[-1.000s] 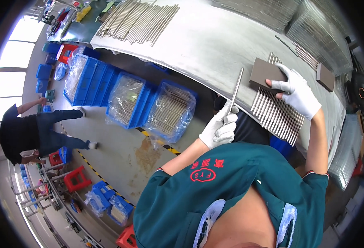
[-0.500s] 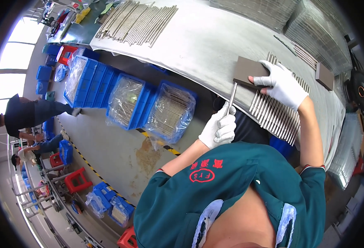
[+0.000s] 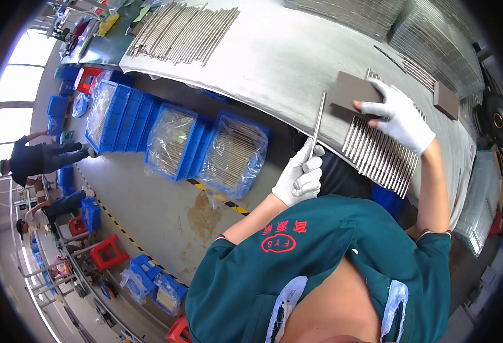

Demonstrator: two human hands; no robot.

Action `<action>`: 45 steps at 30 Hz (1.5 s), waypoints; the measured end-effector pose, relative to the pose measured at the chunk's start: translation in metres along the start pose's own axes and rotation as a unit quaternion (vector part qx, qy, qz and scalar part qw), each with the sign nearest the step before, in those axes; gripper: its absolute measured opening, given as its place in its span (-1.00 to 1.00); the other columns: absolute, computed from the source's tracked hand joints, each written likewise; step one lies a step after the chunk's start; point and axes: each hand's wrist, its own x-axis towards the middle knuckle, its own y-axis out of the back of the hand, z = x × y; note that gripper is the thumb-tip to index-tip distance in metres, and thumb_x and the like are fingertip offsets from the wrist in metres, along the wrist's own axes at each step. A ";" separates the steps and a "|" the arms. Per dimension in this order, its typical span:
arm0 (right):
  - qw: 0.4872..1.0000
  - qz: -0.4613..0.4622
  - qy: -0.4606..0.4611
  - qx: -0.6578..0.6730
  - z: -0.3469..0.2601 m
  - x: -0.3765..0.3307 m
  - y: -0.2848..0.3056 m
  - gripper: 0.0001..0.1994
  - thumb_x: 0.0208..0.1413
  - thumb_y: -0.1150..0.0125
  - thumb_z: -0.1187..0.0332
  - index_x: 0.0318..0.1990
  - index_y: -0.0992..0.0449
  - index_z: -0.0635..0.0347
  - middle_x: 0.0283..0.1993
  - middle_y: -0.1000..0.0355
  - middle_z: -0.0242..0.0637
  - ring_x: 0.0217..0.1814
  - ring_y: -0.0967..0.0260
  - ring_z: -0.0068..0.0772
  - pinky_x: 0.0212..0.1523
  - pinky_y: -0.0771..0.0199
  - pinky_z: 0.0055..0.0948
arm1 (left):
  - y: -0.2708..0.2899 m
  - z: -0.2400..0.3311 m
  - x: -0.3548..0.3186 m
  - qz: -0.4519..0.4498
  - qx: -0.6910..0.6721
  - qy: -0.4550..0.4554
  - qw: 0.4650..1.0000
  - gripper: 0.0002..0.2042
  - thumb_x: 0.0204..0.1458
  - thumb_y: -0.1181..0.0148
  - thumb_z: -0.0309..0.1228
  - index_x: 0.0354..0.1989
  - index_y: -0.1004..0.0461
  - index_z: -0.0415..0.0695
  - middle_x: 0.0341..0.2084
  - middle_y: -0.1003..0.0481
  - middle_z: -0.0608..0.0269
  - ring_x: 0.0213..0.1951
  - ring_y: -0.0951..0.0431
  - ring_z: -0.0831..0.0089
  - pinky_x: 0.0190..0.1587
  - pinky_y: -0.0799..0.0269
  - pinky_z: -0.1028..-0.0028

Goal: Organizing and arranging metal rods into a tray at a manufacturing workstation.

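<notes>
My left hand (image 3: 300,178), in a white glove with bare fingertips partly hidden, is closed around the lower end of a thin metal rod (image 3: 319,123). The rod points up and away, its far end free beside the table edge. My right hand (image 3: 401,119), gloved in white, grips a dark grey-brown rectangular block (image 3: 356,95) at its right side, thumb and fingertips showing. Beneath the block and this hand lies a row of metal rods (image 3: 380,153), side by side at the table's near edge. A gap separates the held rod from the block.
Many more rods (image 3: 183,34) lie at the table's (image 3: 286,51) far left. A second block (image 3: 446,100) and a few rods (image 3: 418,74) are at right, before stacked clear trays (image 3: 434,40). Blue crates (image 3: 237,154) with plastic-wrapped rods stand left of me. Two people (image 3: 40,157) are far left.
The block in my right hand has shifted right and away from the rod. The rod, still in my left hand, has tilted up and now shows its full upper length.
</notes>
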 end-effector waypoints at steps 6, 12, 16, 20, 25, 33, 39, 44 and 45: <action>0.995 0.041 0.073 -0.049 -0.032 0.031 -0.023 -0.63 -0.19 -0.20 0.32 -0.12 -0.47 -0.28 0.04 -0.21 -0.17 -0.03 -0.20 -0.18 0.00 -0.19 -0.32 | 0.002 -0.005 0.001 -0.009 0.032 -0.023 0.999 -0.63 0.16 0.29 -0.13 -0.30 -0.37 -0.16 -0.85 0.03 0.47 -0.89 0.05 0.65 -0.90 0.09 0.66; 0.999 -0.019 -0.012 -0.036 0.008 0.004 0.002 -0.56 -0.21 -0.23 0.37 -0.08 -0.44 -0.35 0.12 -0.18 -0.17 0.07 -0.17 -0.15 0.10 -0.16 -0.29 | 0.007 0.002 0.005 -0.058 0.000 -0.011 0.998 -0.63 0.17 0.31 -0.14 -0.30 -0.38 -0.15 -0.87 0.02 0.47 -0.89 0.03 0.64 -0.88 0.07 0.63; 0.991 0.111 -0.041 -0.057 0.026 0.041 -0.001 -0.55 -0.11 -0.17 0.26 0.02 -0.34 -0.29 0.11 -0.16 -0.08 0.04 -0.22 -0.05 0.04 -0.23 -0.26 | 0.003 0.004 0.004 -0.057 -0.003 -0.011 0.998 -0.63 0.16 0.31 -0.13 -0.31 -0.37 -0.14 -0.87 0.01 0.47 -0.89 0.03 0.64 -0.88 0.08 0.63; 0.981 0.136 -0.026 -0.139 0.056 0.088 -0.009 -0.51 -0.10 -0.15 0.22 0.08 -0.27 -0.20 0.15 -0.10 -0.03 0.06 -0.20 0.00 0.02 -0.24 -0.23 | 0.010 0.006 0.002 0.015 0.035 -0.027 0.999 -0.70 0.12 0.19 -0.08 -0.36 -0.26 -0.09 -0.85 -0.01 0.54 -0.84 0.01 0.70 -0.85 0.16 0.65; 0.978 0.118 0.065 -0.158 0.042 0.084 -0.027 -0.47 -0.05 -0.06 0.35 0.16 -0.18 -0.02 0.28 0.11 -0.09 0.28 0.13 0.03 0.23 0.12 -0.07 | 0.013 0.003 0.006 0.073 0.188 -0.074 0.977 -0.72 0.12 0.18 -0.13 -0.31 -0.25 -0.11 -0.82 -0.02 0.57 -0.86 0.04 0.75 -0.86 0.15 0.72; 0.982 -0.037 0.163 -0.093 0.003 0.054 -0.044 -0.45 0.15 0.38 -0.02 0.20 -0.08 0.13 0.27 0.08 -0.08 0.33 0.22 -0.05 0.28 0.34 -0.13 | -0.019 0.000 0.007 0.177 0.556 -0.183 0.792 -0.69 0.06 0.10 -0.12 -0.39 -0.39 -0.14 -0.82 -0.14 0.51 -0.84 -0.05 0.73 -0.84 0.10 0.66; 0.982 -0.016 0.129 -0.139 0.038 0.050 -0.047 -0.48 0.16 0.38 0.02 0.20 -0.08 0.08 0.28 0.09 -0.07 0.32 0.20 -0.03 0.26 0.27 -0.12 | -0.042 0.022 0.027 0.172 0.849 -0.284 0.412 -0.69 -0.01 0.06 -0.20 -0.38 -0.40 -0.25 -0.61 -0.44 -0.03 -0.50 -0.47 0.11 -0.37 -0.37 0.30; 0.996 0.016 0.052 -0.066 0.077 0.034 -0.049 -0.50 0.17 0.34 0.05 0.20 -0.07 0.09 0.27 0.07 -0.06 0.31 0.17 -0.02 0.25 0.20 -0.19 | -0.061 0.026 0.053 0.203 0.908 -0.286 0.228 -0.75 -0.02 0.08 -0.28 -0.40 -0.41 -0.23 -0.58 -0.45 -0.03 -0.46 -0.48 0.05 -0.36 -0.37 0.20; 0.997 -0.015 0.028 -0.072 0.085 0.031 -0.051 -0.50 0.17 0.34 0.05 0.20 -0.07 0.09 0.27 0.07 -0.06 0.31 0.17 -0.04 0.25 0.20 -0.21 | -0.060 0.027 0.063 0.202 0.910 -0.306 0.193 -0.75 -0.03 0.08 -0.29 -0.40 -0.41 -0.24 -0.58 -0.46 -0.02 -0.46 -0.49 0.06 -0.37 -0.37 0.20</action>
